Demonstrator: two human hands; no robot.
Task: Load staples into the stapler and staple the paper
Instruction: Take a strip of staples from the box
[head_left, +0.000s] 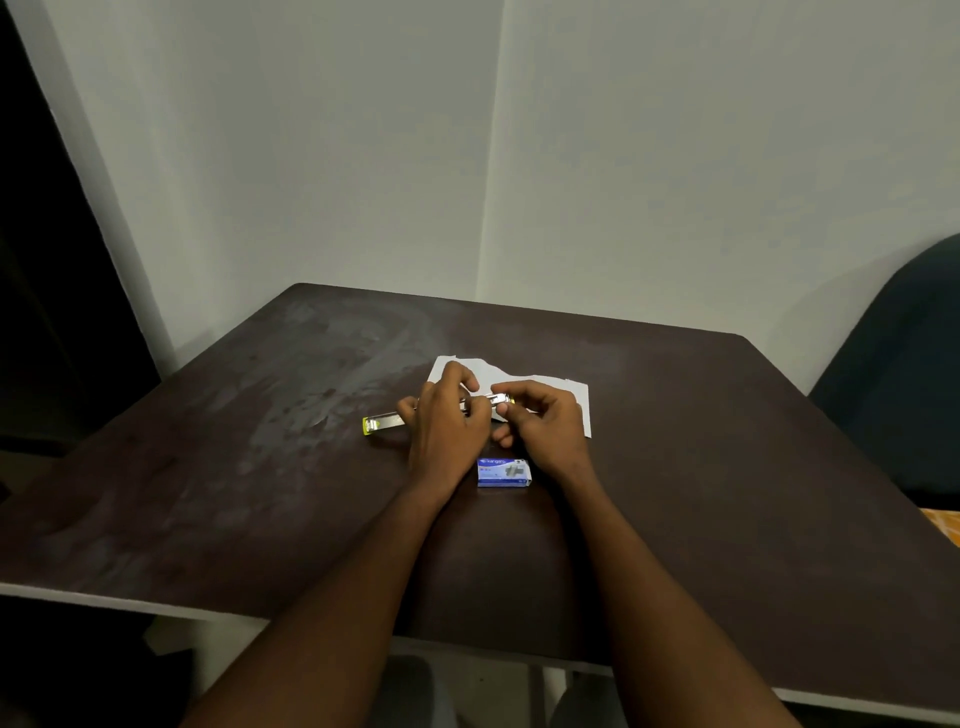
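A metal stapler with yellow-green ends (384, 422) lies swung open across the middle of the dark table. My left hand (447, 421) covers its middle and grips it. My right hand (540, 421) pinches at the stapler's right end near the yellow tip; whether it holds staples I cannot tell. White paper (498, 376) with a torn far edge lies under and behind both hands. A small blue staple box (504, 473) sits closed on the table just in front of my hands, between my wrists.
The dark brown table (727, 467) has a smudged, dusty patch on its left half. A dark chair back (904, 395) stands at the right edge. Pale walls meet in a corner behind the table.
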